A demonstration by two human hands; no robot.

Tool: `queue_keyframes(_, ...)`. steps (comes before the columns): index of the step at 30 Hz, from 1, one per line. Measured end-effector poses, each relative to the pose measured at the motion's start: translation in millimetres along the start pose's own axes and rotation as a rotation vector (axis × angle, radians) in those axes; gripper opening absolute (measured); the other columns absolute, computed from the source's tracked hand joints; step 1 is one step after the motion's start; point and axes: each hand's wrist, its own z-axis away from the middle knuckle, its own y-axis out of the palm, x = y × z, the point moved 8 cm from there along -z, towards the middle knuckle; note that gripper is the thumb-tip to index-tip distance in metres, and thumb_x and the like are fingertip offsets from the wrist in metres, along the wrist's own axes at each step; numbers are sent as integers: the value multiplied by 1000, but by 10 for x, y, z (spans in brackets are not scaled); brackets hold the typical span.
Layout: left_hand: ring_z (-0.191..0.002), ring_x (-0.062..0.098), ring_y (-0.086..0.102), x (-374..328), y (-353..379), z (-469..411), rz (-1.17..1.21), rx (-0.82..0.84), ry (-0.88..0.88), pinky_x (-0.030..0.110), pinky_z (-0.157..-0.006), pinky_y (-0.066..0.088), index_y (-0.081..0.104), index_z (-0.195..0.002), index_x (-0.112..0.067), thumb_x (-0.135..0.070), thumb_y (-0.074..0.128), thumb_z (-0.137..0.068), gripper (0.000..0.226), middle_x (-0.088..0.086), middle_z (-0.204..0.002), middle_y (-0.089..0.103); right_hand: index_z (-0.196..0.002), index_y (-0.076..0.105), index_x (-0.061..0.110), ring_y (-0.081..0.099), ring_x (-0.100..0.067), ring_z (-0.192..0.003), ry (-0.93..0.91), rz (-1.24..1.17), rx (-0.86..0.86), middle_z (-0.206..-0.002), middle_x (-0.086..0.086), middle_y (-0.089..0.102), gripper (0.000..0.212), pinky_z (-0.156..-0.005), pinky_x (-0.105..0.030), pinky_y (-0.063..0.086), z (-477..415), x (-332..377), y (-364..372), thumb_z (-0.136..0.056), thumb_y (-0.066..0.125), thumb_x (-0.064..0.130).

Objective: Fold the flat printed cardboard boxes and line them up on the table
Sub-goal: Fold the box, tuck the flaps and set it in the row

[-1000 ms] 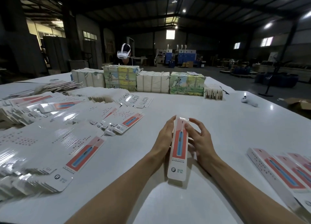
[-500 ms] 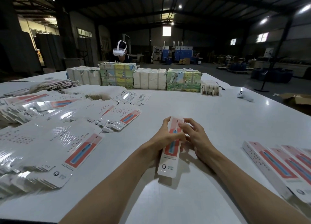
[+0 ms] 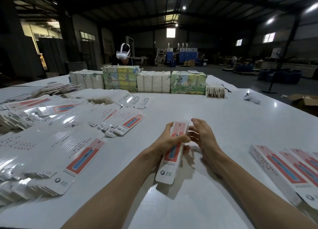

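While a second ago the box sat on the table with one palm on each long side, the head view now shows it raised off the surface; its shadow falls on the table below the near end.

Half a second ago my right fingers were at the far end. They have since come off.

Grip, left hand: wrapped around the box at mid-length, thumb across the printed face, fingers curled underneath.

Right hand: holding nothing, fingers loosely spread just beside the box's right edge. Whether the fingertips touch the edge, I cannot tell.

Position: the box is in front of me, centre of the table, between the flat blanks fanned out on my left and the folded boxes lying side by side on my right.

Orientation: the long axis runs from me outward, and the far end leans slightly to the right. The red-and-blue printed face is up. The white logo end points toward me and sits lower; the far end pokes out past my left fingers.

Far edge of the table: wrapped bundles in a row.
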Motion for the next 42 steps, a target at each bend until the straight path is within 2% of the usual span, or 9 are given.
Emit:
queue_keyframes(4,-88,31,76,41,103,5,-24,108,3,40,-77,63,38,-141,-39,-29,85,-84,74,15,-120,68,-117,73,14,77,-32,-97,-20,32,30,-101,-12,80,19,-72,-28,62,-33,16,-97,-104,59,16)
queue_keyframes(10,-83,32,77,91,99,-35,-38,131,-21,39,-71,62,40,-135,-46,-35,88,-80,74,12,-108,73,-111,77,12,79,-27,-93,-175,156,57,-99,-9,81,30,-74,-30,64,2,202,-99,-100,55,-5)
queue_keyframes(15,-79,29,76,59,102,-9,-39,122,-6,36,-69,62,39,-135,-46,-34,85,-83,70,12,-107,71,-109,78,12,79,-29,-95,-200,172,48,-102,-8,80,29,-77,-35,65,26,261,-93,-100,55,-3)
queue_keyframes(18,-76,26,76,19,116,35,-93,111,9,33,-67,61,34,-139,-43,-33,82,-84,74,15,-112,67,-107,78,9,77,-34,-100,-104,63,107,-110,-13,78,19,-79,-39,64,15,219,-72,-102,62,16)
queue_keyframes(21,-74,23,76,-1,141,66,-145,98,13,31,-67,61,29,-140,-44,-31,80,-86,76,15,-114,65,-105,78,4,77,-35,-101,-3,-31,110,-111,-17,78,28,-76,-37,64,2,173,-72,-101,68,29)
queue_keyframes(26,-71,21,76,-28,148,74,-165,106,38,29,-67,61,22,-140,-48,-26,81,-88,82,15,-116,60,-102,82,6,77,-36,-101,95,-95,38,-110,-17,78,12,-73,-41,65,-13,97,-164,-97,72,11)
queue_keyframes(35,-71,22,76,-68,167,68,-177,125,58,28,-65,61,20,-142,-57,-27,84,-82,93,16,-118,58,-99,82,2,78,-35,-97,141,-87,11,-106,-19,78,12,-73,-43,66,0,111,-198,-96,72,8)
queue_keyframes(39,-73,19,77,-79,169,67,-223,120,79,26,-64,61,22,-144,-57,-28,84,-82,92,11,-116,57,-100,81,1,78,-34,-97,142,-60,20,-104,-19,78,12,-75,-44,66,21,141,-201,-97,70,6)
queue_keyframes(42,-71,23,77,-66,185,72,-208,119,74,30,-64,62,24,-143,-56,-25,84,-83,90,16,-117,58,-101,80,-1,77,-34,-97,144,-32,51,-104,-19,78,13,-72,-42,66,32,186,-189,-97,68,2)
